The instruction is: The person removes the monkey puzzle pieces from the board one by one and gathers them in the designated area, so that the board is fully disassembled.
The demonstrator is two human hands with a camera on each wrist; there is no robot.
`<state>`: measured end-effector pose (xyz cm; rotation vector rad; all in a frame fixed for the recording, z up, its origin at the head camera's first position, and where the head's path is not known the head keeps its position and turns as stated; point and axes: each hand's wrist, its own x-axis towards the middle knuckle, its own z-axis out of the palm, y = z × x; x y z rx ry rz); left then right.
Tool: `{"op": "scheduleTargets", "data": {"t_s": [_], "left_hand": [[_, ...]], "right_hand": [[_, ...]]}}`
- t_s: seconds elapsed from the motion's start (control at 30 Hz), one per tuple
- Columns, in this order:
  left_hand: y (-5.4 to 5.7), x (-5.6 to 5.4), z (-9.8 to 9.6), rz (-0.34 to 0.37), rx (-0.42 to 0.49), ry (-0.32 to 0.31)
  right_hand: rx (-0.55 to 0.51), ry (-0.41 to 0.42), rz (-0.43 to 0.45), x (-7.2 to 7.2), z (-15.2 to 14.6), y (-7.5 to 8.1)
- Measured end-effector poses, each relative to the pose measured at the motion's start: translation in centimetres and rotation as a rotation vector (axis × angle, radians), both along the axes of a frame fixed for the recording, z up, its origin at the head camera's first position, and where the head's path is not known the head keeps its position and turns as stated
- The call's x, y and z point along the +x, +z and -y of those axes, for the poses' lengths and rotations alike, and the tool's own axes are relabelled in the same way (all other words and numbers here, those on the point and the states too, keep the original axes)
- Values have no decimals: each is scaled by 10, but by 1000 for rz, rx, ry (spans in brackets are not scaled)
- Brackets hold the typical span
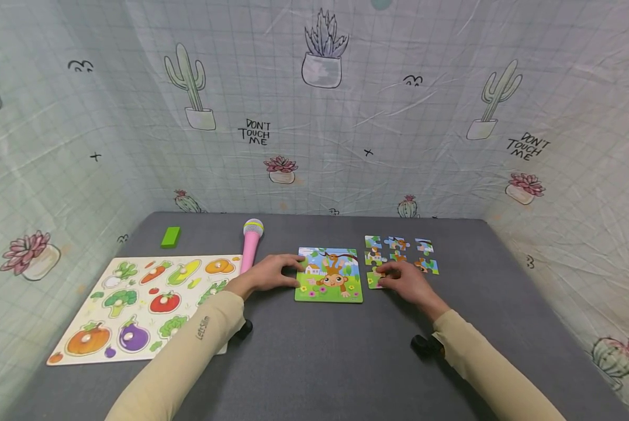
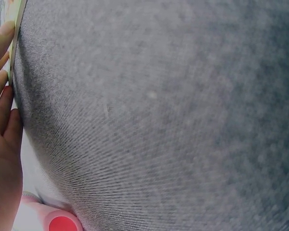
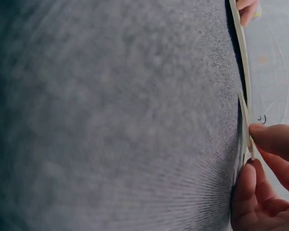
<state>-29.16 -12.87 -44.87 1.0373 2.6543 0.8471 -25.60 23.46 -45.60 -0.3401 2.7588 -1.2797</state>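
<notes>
A square jigsaw board (image 1: 327, 280) with a monkey picture lies in the middle of the table. My left hand (image 1: 277, 272) rests at its left edge, fingers fairly straight, the thumb near the lower corner. In the left wrist view the left fingertips (image 2: 6, 79) touch the board's rim. To the right of the board, my right hand (image 1: 405, 282) pinches a green jigsaw piece (image 1: 373, 280) between thumb and fingers. The right wrist view shows the thumb (image 3: 272, 134) on the piece's edge, fingers below. Several loose jigsaw pieces (image 1: 397, 242) lie just beyond that hand.
A white vegetable puzzle board (image 1: 99, 316) lies at the left, partly under my left forearm. Beyond its right corner is a pink toy microphone (image 1: 249, 248). A green block (image 1: 170, 237) lies at the back left. Printed curtain (image 1: 335, 117) surrounds the grey table (image 1: 335, 362).
</notes>
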Motion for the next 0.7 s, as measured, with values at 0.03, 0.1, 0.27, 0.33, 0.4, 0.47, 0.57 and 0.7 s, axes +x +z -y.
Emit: {"op": "scheduleTargets", "data": {"t_s": [0.03,0.1,0.27,0.33,0.4,0.47,0.57,0.7], "left_hand": [[0,0,0,-2,0,-1],[0,0,0,-3,-1,-2],[0,0,0,10,0,0],[0,0,0,13,0,3],[0,0,1,14,0,3],[0,0,1,16,0,4],[1,1,1,18,-2,4],[0,0,0,17,0,0]], "right_hand": [[8,3,-5,0,0,0],[19,11,-13,0,0,1],[39,59,-19,-1,-3,0],[57,90,-24,-2,-5,0],[86,123,-40,-3,-6,0],[114,155,-59,-4,-7,-1],[140,184,-82,-5,-8,-2],[153,183,-91,-7,-8,-2]]}}
